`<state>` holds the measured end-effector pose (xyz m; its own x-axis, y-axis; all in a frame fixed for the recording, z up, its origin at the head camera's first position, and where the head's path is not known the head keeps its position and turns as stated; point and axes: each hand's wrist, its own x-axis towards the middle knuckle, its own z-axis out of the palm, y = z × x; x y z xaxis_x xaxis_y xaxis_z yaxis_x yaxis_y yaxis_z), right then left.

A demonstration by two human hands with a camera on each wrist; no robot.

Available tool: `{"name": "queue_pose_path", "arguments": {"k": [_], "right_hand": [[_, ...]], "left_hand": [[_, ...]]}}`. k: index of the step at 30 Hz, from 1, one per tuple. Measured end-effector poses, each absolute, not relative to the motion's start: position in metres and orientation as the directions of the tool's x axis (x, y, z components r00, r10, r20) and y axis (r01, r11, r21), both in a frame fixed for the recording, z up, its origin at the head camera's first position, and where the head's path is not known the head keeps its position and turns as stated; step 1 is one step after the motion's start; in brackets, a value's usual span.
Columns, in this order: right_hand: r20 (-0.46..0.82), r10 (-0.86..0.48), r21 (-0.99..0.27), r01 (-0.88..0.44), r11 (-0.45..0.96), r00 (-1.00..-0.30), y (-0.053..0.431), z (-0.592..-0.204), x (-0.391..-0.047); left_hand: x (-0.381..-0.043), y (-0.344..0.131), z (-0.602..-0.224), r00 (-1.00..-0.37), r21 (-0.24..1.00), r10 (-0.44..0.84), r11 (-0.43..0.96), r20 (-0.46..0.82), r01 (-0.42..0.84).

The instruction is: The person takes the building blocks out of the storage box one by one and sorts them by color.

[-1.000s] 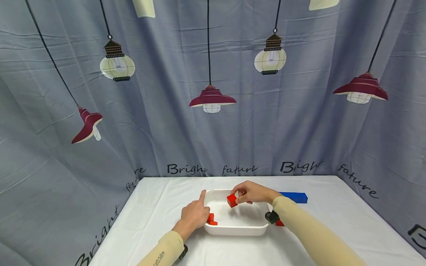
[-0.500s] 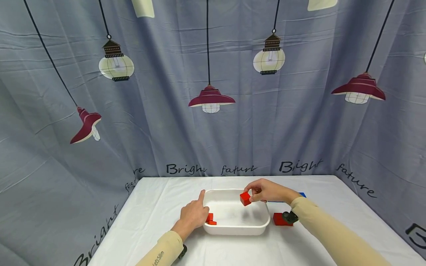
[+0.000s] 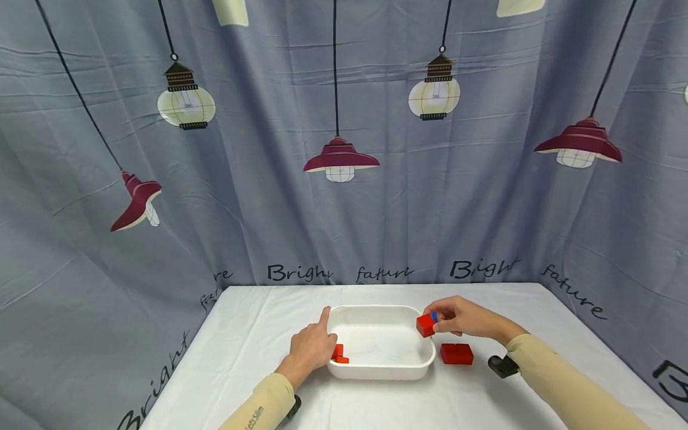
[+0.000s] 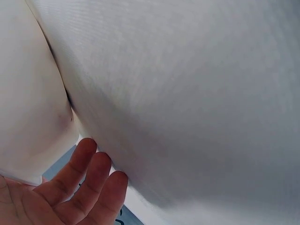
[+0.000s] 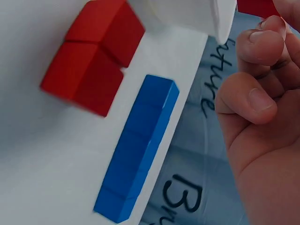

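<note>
My right hand (image 3: 467, 316) pinches a red cube (image 3: 424, 325) at the right rim of a white tray (image 3: 381, 372). In the right wrist view only part of that red cube (image 5: 257, 6) shows above the curled fingers (image 5: 258, 47). My left hand (image 3: 313, 346) rests at the tray's left rim, index finger pointing away from me. Its other fingers (image 4: 112, 194) are loosely extended on the outer side, near the tablecloth, in the left wrist view. Small red blocks (image 3: 340, 352) lie inside the tray by this hand, partly hidden.
Two red cubes (image 3: 457, 353) sit side by side on the white table (image 3: 279, 310), right of the tray. A blue bar of joined blocks (image 5: 136, 150) lies farther back, mostly hidden behind my right hand in the head view. A grey printed curtain (image 3: 269, 209) hangs behind the table.
My right hand has moved right with the red cube, from over the tray's middle to its right rim. The two red cubes have come fully into view. My left hand has stayed put.
</note>
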<state>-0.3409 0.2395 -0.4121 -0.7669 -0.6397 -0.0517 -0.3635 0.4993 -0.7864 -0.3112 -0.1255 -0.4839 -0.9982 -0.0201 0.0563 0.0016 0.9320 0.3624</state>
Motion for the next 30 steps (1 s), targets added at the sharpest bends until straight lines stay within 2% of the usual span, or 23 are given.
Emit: {"name": "queue_pose_path", "arguments": {"k": [16,30], "right_hand": [[-0.048,-0.573,-0.809,-0.305,0.503,-0.818,0.292,-0.433,-0.331],[-0.096,-0.418,-0.789,-0.187,0.586,-0.903,0.326,-0.457,-0.323]], "left_hand": [[-0.309,-0.126,-0.483,-0.998,0.369,-0.021,0.929,0.055,0.000],[-0.311,-0.127,-0.484,-0.999,0.374,-0.019,0.928,0.051,0.001]]}}
